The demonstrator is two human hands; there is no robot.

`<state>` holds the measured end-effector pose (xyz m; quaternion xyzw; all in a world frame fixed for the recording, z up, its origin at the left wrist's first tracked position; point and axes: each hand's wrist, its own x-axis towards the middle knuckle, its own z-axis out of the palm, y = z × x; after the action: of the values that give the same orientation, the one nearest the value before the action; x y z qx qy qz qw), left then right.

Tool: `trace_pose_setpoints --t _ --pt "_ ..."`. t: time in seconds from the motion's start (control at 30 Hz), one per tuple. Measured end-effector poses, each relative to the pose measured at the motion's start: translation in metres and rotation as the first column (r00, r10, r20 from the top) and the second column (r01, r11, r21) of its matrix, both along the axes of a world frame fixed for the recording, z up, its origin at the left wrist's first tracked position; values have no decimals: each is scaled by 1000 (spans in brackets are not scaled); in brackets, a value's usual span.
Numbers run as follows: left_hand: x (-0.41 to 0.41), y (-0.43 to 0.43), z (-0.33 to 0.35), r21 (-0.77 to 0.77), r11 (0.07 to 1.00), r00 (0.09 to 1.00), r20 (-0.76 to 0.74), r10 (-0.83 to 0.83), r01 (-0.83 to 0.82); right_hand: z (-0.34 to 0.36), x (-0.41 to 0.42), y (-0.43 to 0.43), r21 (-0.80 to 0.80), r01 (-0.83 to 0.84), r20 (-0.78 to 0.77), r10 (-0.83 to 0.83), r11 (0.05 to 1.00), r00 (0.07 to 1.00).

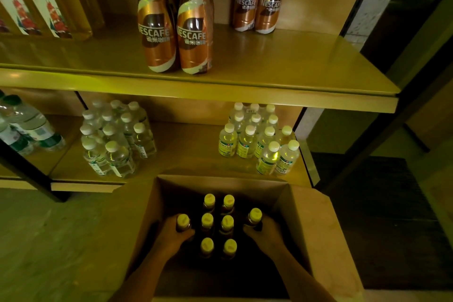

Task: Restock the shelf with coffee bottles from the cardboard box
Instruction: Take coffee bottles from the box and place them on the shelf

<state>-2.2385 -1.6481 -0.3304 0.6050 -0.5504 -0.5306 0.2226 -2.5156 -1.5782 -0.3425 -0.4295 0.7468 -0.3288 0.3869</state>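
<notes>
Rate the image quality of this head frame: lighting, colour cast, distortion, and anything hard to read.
Head view: dim, with a strong yellow-green cast; wide-angle bending curves the wooden shelf edge; the open cardboard box interior is nearly black, so only the yellow caps of the bottles inside it show clearly; the left hand and right hand are dark but discernible; glare streaks the copper-brown Nescafe bottles.

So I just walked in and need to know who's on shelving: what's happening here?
A person is restocking. Both hands are in the cardboard box, the left hand and right hand each gripping a yellow-capped coffee bottle. Six more stand between them. Nescafé bottles already stand on the upper shelf.
</notes>
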Motion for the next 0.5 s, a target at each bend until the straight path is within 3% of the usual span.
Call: trace_pose_setpoints --t 0.5 --pt "2 2 37 -142 986 993 92 -70 83 40 7 12 -25 -36 -135 32 999 990"
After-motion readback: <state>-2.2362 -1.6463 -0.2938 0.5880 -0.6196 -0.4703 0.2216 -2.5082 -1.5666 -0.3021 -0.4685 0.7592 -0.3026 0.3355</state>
